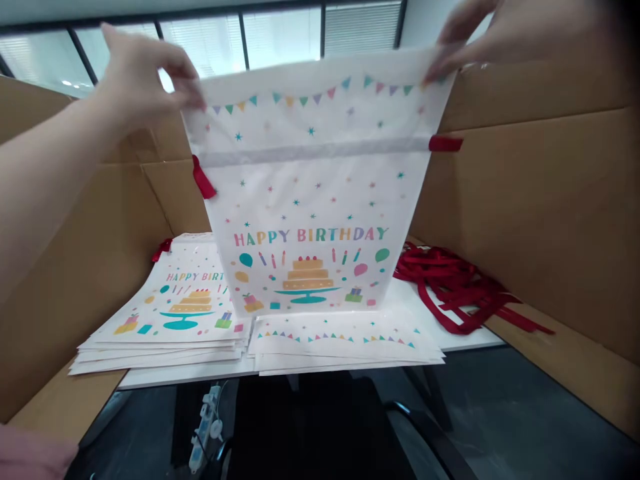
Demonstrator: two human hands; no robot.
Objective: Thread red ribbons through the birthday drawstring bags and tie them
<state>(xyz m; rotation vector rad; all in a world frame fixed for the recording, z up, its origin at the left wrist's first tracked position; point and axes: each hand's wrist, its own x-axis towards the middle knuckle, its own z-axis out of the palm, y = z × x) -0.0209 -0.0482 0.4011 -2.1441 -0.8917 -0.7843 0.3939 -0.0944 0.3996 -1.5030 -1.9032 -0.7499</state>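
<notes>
Fingers and thumb of the left hand (140,77) pinch the upper left corner of the white birthday bag (310,193), while those of the right hand (520,30) pinch its upper right corner, so the bag hangs upright above the near edge of the table (150,379), midway along it. Its lower edge is at the middle stack (345,343); whether they touch, I cannot tell. Even tension from both pinches should hold the panel flat, though pulling hard could crease the thin material. The right corner sits a little higher, so levelling the two hands would square the bag. The left red ribbon end (203,180) and right red ribbon end (447,143) stick out at the pale band's ends and are best left free of the fingers. Clearance matters too: the left stack (190,327) lies by the table's near left corner, and the loose ribbon heap (450,280) by its right edge could snag a low sweep.
</notes>
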